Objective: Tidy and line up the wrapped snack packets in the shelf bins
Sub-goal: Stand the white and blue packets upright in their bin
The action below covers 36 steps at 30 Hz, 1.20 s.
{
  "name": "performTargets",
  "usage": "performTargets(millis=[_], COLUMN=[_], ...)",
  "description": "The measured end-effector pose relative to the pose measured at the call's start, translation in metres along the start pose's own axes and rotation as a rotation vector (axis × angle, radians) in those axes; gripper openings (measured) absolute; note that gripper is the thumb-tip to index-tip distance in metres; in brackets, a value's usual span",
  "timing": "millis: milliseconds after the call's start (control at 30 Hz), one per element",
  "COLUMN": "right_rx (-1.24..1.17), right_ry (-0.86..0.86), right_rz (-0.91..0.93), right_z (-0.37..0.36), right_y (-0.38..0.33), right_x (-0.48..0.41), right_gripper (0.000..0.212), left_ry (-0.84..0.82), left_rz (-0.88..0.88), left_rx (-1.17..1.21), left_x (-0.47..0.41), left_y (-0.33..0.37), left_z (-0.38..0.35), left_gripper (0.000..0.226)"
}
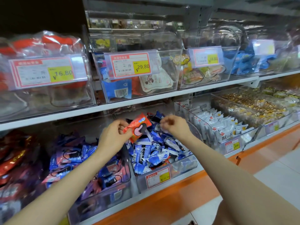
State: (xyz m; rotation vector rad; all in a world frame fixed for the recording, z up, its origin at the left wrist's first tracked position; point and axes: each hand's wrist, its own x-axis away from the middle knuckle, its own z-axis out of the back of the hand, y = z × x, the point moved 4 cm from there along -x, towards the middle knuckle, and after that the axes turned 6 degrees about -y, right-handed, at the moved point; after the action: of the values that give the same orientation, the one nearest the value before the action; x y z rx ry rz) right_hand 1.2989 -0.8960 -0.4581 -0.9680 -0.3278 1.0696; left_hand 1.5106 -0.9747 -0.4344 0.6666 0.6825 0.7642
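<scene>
Only the upper-shelf tags are properly readable. The red-bordered price tag (47, 73) on the far-left clear plastic bin (48, 101) says ¥16.80 in its yellow box, the middle tag (131, 65) on the next clear bin (177, 75) says ¥29.80 with a 斤 beside it, and the third tag (206, 56) shows 16.80. The lower-shelf tags (158, 177) and the red characters on the white packets (224, 127) are too blurry for me.

Bright, even overhead lighting. Glare streaks the clear bins (164, 41); top-left corner dark; motion blur throughout; wide-angle bending toward edges.
</scene>
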Motion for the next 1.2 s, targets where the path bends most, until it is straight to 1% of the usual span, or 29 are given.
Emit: performTargets(millis=[67,100,133,200,233,300,400,500,567,633,700,767,833,900,967,1000,1033,1067,1100,1133,1200], right_rx=[0.491,0.661,0.776,0.924,0.978,1.051,1.069,0.956,0.846,0.676,0.504,0.422,0.424,0.38,0.357,0.355,0.36,0.376,0.421,0.506,0.761], right_ry=[-0.111,-0.156,-0.181,-0.196,-0.195,-0.176,-0.1,0.007,0.058,0.049,-0.025,-0.119,-0.177,-0.195,-0.203,-0.187,-0.163,-0.139,-0.132,-0.161,-0.328], right_rz=[0.015,0.027,0.03,0.028,0.029,0.037,0.071,0.047,0.09,0.183,0.291,0.4,0.501,0.559,0.597,0.625,0.651,0.67,0.687,0.698,0.691], right_z=[-0.017,-0.025,-0.032,-0.046,-0.052,-0.061,-0.059,-0.039,-0.026,-0.024,-0.036,-0.059,-0.086,-0.111,-0.133,-0.143,-0.153,-0.163,-0.172,-0.183,-0.207], right_y=[0.013,0.017,0.018,0.018,0.017,0.016,0.011,-0.005,-0.024,-0.049,-0.077,-0.104,-0.125,-0.144,-0.159,-0.165,-0.171,-0.175,-0.177,-0.176,-0.163], right_x=[-0.009,-0.013,-0.017,-0.025,-0.028,-0.029,-0.026,-0.016,-0.002,0.018,0.042,0.064,0.077,0.081,0.08,0.078,0.076,0.074,0.072,0.07,0.069], right_gripper=[0.023,0.033,0.041,0.054,0.058,0.059,0.052,0.046,0.039,0.034,0.035,0.035,0.035,0.034,0.028,0.026,0.027,0.028,0.032,0.037,0.045], left_ry=[0.062,0.075,0.083,0.094,0.098,0.101,0.096,0.087,0.09,0.108,0.136,0.199,0.296,0.412,0.536,0.594,0.631,0.634,0.594,0.506,0.272], left_rz=[0.043,0.052,0.051,0.036,0.032,0.035,0.034,0.017,-0.015,-0.033,-0.028,-0.019,0.002,0.048,0.078,0.088,0.104,0.125,0.143,0.139,0.061], left_rx=[0.036,0.041,0.036,0.026,0.026,0.033,0.073,0.103,0.107,0.091,0.07,0.018,-0.094,-0.225,-0.363,-0.428,-0.503,-0.598,-0.708,-0.807,-0.933], left_x=[0.004,0.006,0.007,0.011,0.013,0.016,0.025,0.039,0.053,0.069,0.088,0.11,0.131,0.152,0.168,0.174,0.178,0.179,0.179,0.178,0.176], left_y=[-0.006,-0.008,-0.009,-0.01,-0.011,-0.013,-0.016,-0.019,-0.02,-0.021,-0.025,-0.031,-0.041,-0.054,-0.071,-0.079,-0.088,-0.098,-0.109,-0.12,-0.143], left_z=[0.009,0.012,0.014,0.018,0.019,0.02,0.024,0.032,0.042,0.056,0.075,0.099,0.129,0.164,0.2,0.217,0.232,0.244,0.251,0.252,0.243], left_gripper=[0.009,0.008,0.006,0.005,0.004,0.004,0.005,0.006,0.005,0.004,0.003,0.004,0.005,0.007,0.004,0.008,0.016,0.023,0.028,0.03,0.033])
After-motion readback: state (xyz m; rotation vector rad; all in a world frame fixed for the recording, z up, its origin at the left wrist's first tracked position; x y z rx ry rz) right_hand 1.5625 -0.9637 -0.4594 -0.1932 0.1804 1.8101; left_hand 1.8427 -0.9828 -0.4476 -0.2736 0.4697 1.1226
